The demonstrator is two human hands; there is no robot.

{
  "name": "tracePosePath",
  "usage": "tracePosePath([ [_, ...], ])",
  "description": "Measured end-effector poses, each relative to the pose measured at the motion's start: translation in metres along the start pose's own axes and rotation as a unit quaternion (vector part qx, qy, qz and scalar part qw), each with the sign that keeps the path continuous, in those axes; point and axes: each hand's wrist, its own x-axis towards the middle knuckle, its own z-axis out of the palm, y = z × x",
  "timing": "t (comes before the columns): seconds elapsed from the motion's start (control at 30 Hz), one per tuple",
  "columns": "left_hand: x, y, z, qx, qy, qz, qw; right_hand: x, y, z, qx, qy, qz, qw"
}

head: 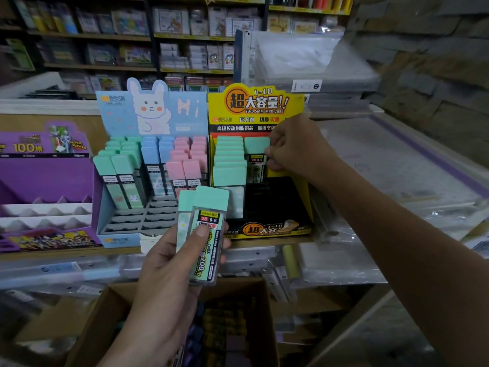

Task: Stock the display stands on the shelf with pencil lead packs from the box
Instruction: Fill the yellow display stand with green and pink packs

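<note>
Right hand (296, 151) pinched mint pack (256, 146) in yellow stand (299, 105); left hand (164, 274) gripped two packs (209, 223), covering blue stand's (119, 238) corner; box (90, 321) near.

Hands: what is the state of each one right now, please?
Left hand: holds mint-capped lead packs.
Right hand: pinches one pack in the yellow stand.

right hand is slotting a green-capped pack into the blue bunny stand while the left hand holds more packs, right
Not the blue bunny stand: the head view shows the right hand slotting the green-capped pack into the yellow stand. The left hand does hold more packs.
</note>
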Motion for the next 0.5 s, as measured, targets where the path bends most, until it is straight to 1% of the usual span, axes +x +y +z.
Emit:
tracePosePath([
  [0.17, -0.001, -0.002, 0.006, -0.007, -0.007, 0.014, 1.0, -0.004, -0.002, -0.003, -0.003, -0.009, 0.013, 1.0],
  [0.27, -0.003, -0.002, 0.009, 0.0, -0.008, 0.023, 1.0, -0.013, -0.002, -0.012, -0.036, 0.0, -0.015, 0.999],
  [0.3, -0.003, -0.003, 0.009, 0.005, -0.008, 0.025, 1.0, -0.017, -0.003, -0.015, -0.028, 0.009, -0.025, 0.999],
  [0.37, -0.004, -0.004, 0.01, 0.013, -0.009, 0.024, 1.0, -0.026, -0.007, -0.022, 0.022, 0.009, -0.036, 0.999],
  [0.4, -0.004, -0.004, 0.01, 0.014, -0.011, 0.023, 1.0, -0.03, -0.01, -0.025, 0.054, -0.004, -0.04, 0.998],
  [0.5, -0.003, -0.007, 0.012, 0.014, -0.021, 0.023, 0.999, -0.041, -0.015, -0.031, 0.122, -0.075, -0.053, 0.988],
])
